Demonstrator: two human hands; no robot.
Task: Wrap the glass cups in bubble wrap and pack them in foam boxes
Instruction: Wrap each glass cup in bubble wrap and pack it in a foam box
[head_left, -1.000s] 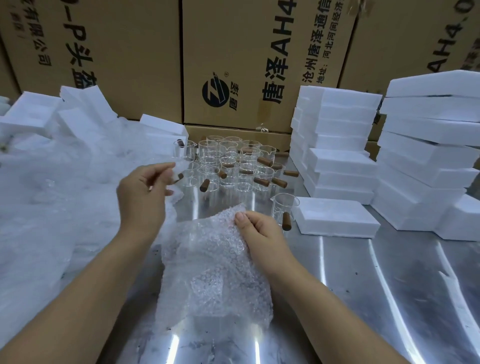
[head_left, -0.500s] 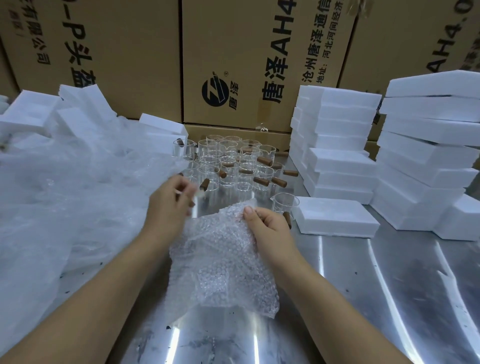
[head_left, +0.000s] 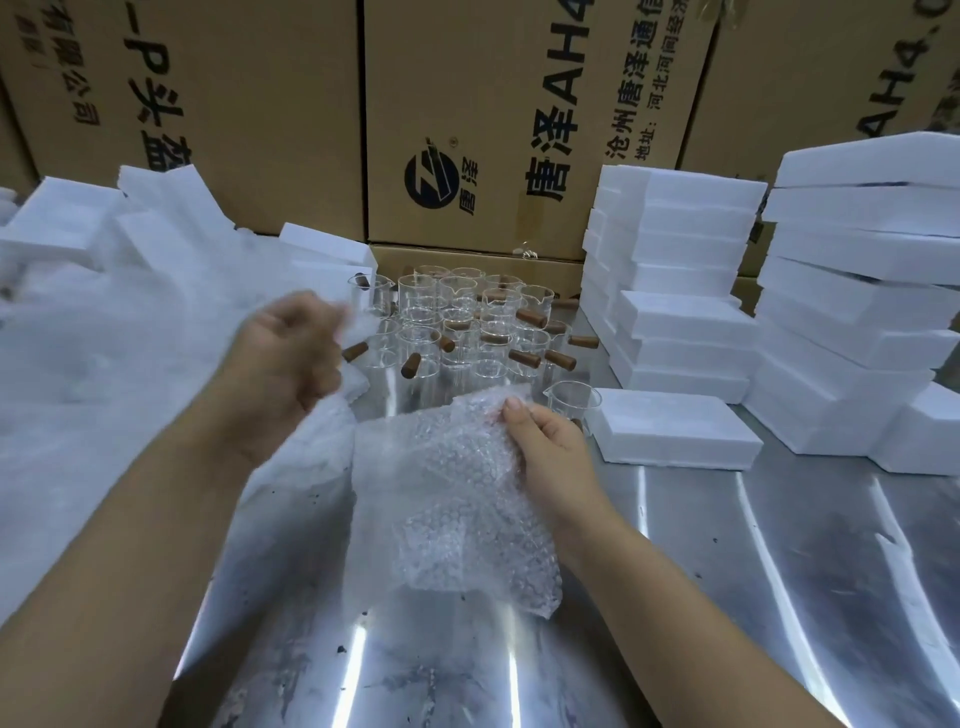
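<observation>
Looking down from the head view, a person's right hand (head_left: 550, 447) pinches the top edge of a crumpled sheet of bubble wrap (head_left: 452, 509), which hangs over a shiny metal table (head_left: 753, 571). The left hand (head_left: 288, 364) is raised beside it, motion-blurred, with its fingers curled; whether it grips anything cannot be told. Just behind the hands stands a cluster of clear glass cups (head_left: 467, 317) with brown handles. One foam box (head_left: 675, 431) lies to the right of the right hand, with stacks of foam boxes (head_left: 685, 291) behind it. Loose white wrap (head_left: 104, 364) is heaped at the left, and cardboard cartons (head_left: 519, 104) line the back.
</observation>
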